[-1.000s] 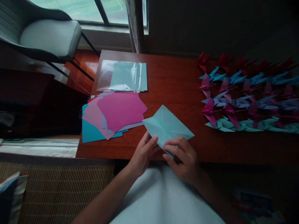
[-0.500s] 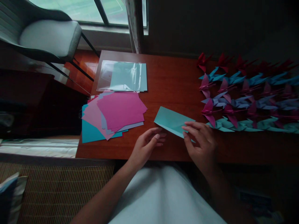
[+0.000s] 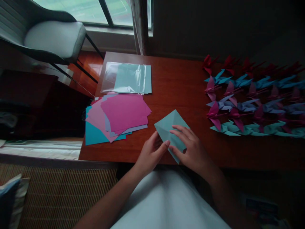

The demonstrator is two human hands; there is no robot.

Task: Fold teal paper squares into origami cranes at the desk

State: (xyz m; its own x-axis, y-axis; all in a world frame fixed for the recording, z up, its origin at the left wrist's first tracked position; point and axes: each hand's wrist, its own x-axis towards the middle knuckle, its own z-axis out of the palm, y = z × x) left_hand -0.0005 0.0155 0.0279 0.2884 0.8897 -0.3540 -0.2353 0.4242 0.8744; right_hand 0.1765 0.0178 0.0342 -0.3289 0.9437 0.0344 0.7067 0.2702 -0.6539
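A pale green square of origami paper (image 3: 170, 127) is turned corner-up in front of me, with crease lines crossing its face. My left hand (image 3: 153, 151) pinches its lower left edge, thumb on top and the other fingers partly hidden behind. On the right side of the sheet, my right hand (image 3: 190, 148) grips it, its fingers lying across the face and its thumb near the lower middle. Left of the hands is a fanned pile of coloured paper (image 3: 126, 113), pink on top, with lilac, light pink and blue sheets below.
Behind the pile lies a clear plastic sleeve (image 3: 109, 78) with pale green sheets. Rows of folded paper cranes (image 3: 228, 128) in green, pink, lilac, blue and red line the right of the wooden table (image 3: 176, 79). A chair (image 3: 54, 38) stands by the window.
The green paper has gone from folded over to opened out and turned corner-up, nearer my body. My left hand has taken hold of its edge; my right hand has moved left with it.
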